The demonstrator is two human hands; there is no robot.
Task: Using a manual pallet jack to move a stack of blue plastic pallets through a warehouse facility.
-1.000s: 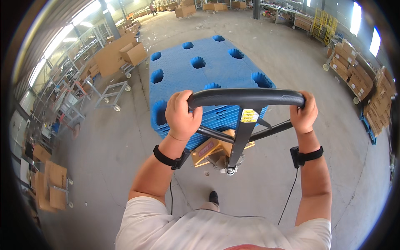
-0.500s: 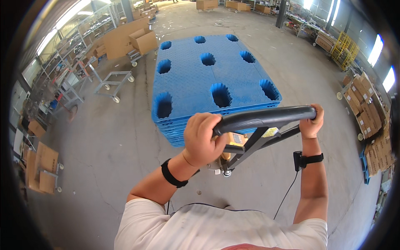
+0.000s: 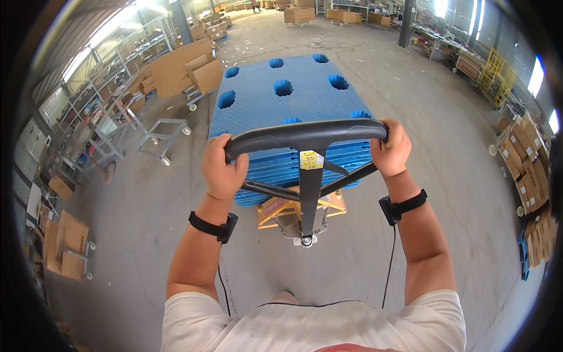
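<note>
Both my hands grip the ends of a black pallet jack handle point(image 3: 293, 137). My left hand point(image 3: 221, 170) is closed round its left end, and my right hand point(image 3: 392, 149) round its right end. Below the bar, the handle's shaft point(image 3: 311, 202) runs down to the yellow-orange body of the pallet jack point(image 3: 272, 213). Just beyond stands a stack of blue plastic pallets point(image 3: 311, 76) with round holes in the top one; the bar hides part of its near edge. Black bands with small boxes and cables circle both my forearms.
Grey wheeled frames point(image 3: 161, 138) and a large open cardboard box point(image 3: 204, 73) stand on the left. Carts of stacked cartons point(image 3: 519, 161) and a yellow rack point(image 3: 495, 79) line the right. Concrete floor point(image 3: 135, 234) surrounds the pallet stack.
The handle has swung left and levelled out, now centred before me. Both hands have moved left with it, keeping their grip. The pallet stack appears slightly further left.
</note>
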